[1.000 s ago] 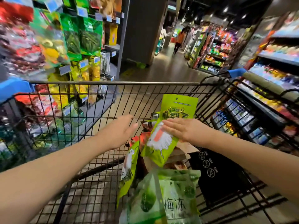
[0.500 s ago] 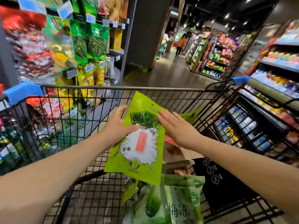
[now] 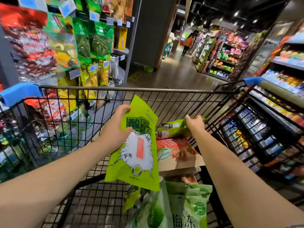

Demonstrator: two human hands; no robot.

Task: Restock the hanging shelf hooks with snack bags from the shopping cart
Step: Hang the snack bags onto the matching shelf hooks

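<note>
My left hand [image 3: 115, 129] grips the upper left edge of a lime-green snack bag [image 3: 136, 153] with a white burst and a red patch, held upright over the black wire shopping cart [image 3: 148, 90]. My right hand [image 3: 195, 123] is further in, with its fingers closed on a second lime-green bag [image 3: 174, 130] that lies flat on the pile. Below are a brown-and-red bag [image 3: 177, 153] and pale green jelly bags [image 3: 187, 209]. The hanging shelf hooks [image 3: 92, 41] with green, yellow and red bags are on my left, beyond the cart's side.
Blue corner guards [image 3: 19, 92] cap the cart's far corners. Stocked shelves [image 3: 279, 99] stand close on the right. The aisle floor [image 3: 174, 76] runs ahead to a grey pillar [image 3: 153, 30], and a person in orange [image 3: 187, 43] stands far down it.
My left hand took over the lime-green bag from my right hand and holds it alone. My right hand moved forward and right and closed on a second lime-green bag in the cart.
</note>
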